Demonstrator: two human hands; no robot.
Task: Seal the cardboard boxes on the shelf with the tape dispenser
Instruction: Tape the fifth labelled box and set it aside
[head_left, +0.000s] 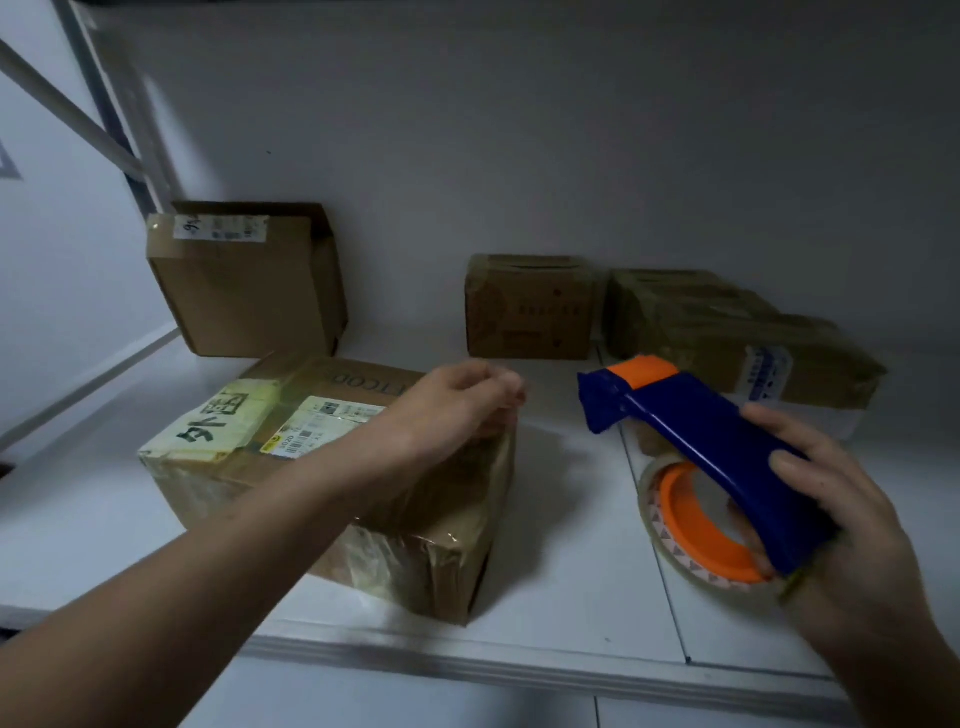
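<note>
Cardboard front box (332, 467): lies flat on the white shelf (566, 530), close to the front edge. Its top has yellow tape with black writing and 1 printed label. Clear film shines on its near right side.
Left grip (457, 405): on the far right top corner of the front box, fingers curled and touching the cardboard. The blur hides whether they pinch a tape end, so I cannot tell.
Right grip (841, 499): to the right of the front box, clasped around the rear of the tape dispenser (717, 431), fingers lying over the blue body.
Tape dispenser place: held in the air to the right of the front box, not touching it.
Long axis: runs from the right grip toward the far left. The orange head (641, 371) points at the far right corner of the front box, near the left grip.
Nearer grip: the left one is already on the box. I judge the right one must bring the head leftward to reach the top.
Tape roll (660, 525): 1, clear, on an orange core under the blue body.
Boxes behind the front box: 1 standing box (244, 291) to the left, 1 small box (530, 312) to the right, and further right a taped parcel (727, 343) that may be 1 or 2.
Total: at least 4 boxes, 1 dispenser.
</note>
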